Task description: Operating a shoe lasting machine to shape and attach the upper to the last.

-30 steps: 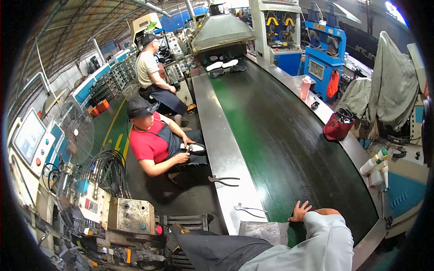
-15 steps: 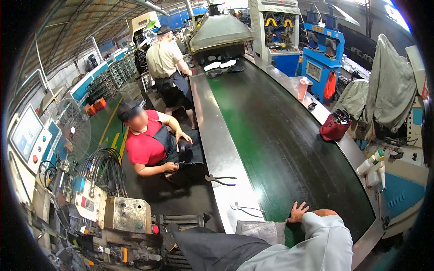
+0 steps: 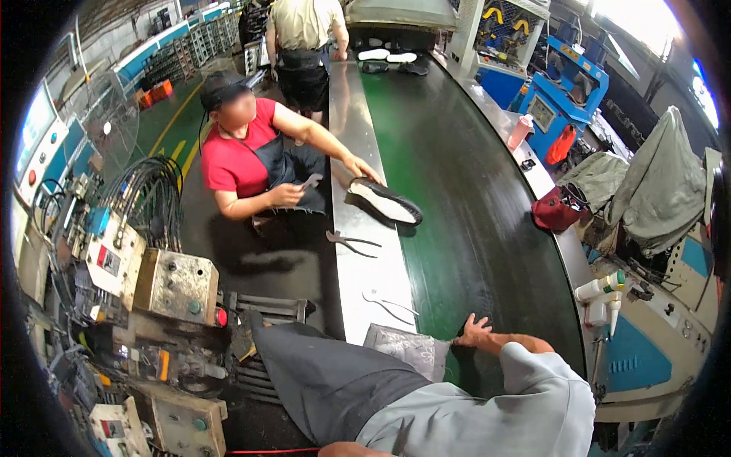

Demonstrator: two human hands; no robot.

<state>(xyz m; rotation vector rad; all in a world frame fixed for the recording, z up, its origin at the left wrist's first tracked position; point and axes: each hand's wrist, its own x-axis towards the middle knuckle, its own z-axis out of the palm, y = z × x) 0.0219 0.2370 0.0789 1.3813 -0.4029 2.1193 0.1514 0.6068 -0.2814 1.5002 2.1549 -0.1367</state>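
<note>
My right hand (image 3: 476,330) rests open on the green-black conveyor belt (image 3: 472,183), fingers spread, holding nothing. Beside its fingertips is a grey patterned cushion (image 3: 411,351) on the corner of the metal ledge (image 3: 352,145). At the lower edge only a sliver of skin from my left arm (image 3: 355,451) shows; its fingers are hidden. Two pairs of metal pincers, a darker one (image 3: 353,243) and a shinier one (image 3: 390,303), lie on the ledge. Farther up, a seated co-worker's hand touches a black shoe upper with a white sole side (image 3: 384,202), lying across ledge and belt.
The co-worker (image 3: 242,145) in red sits left of the ledge, holding a grey metal tool (image 3: 310,182). Another person (image 3: 306,53) stands beyond. Shoe parts (image 3: 387,57) lie at the far end. A maroon bag (image 3: 560,208), pink bottle (image 3: 520,131) and glue bottles (image 3: 600,286) line the right side.
The seated co-worker has reached from the lap to the ledge, where the black shoe upper now lies. My view has tilted, and a bit of my left arm appears. My right hand stays on the belt.
</note>
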